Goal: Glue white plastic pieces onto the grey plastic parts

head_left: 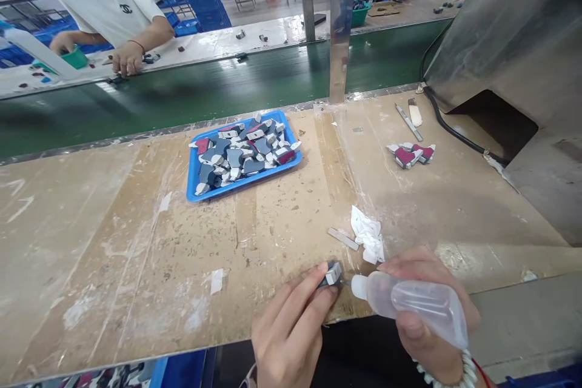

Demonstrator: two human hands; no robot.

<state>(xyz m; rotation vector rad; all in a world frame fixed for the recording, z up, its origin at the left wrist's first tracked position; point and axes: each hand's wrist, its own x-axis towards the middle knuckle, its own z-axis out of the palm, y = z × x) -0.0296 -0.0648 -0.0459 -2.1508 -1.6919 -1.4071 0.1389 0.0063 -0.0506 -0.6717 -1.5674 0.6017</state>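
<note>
At the bottom centre of the frame a small grey part (333, 273) is pinched at the fingertips of the left hand (291, 330), face turned to the nozzle of a squeeze bottle (411, 303) gripped in the closed right hand (427, 309), so glue lands on it.

Bright, even daylight from far windows; glare streaks on green conveyor belt (191, 88). Soft shadows on counter (113, 242). Sharp centre, wide-angle bending at edges; top-left corner blurred.
</note>
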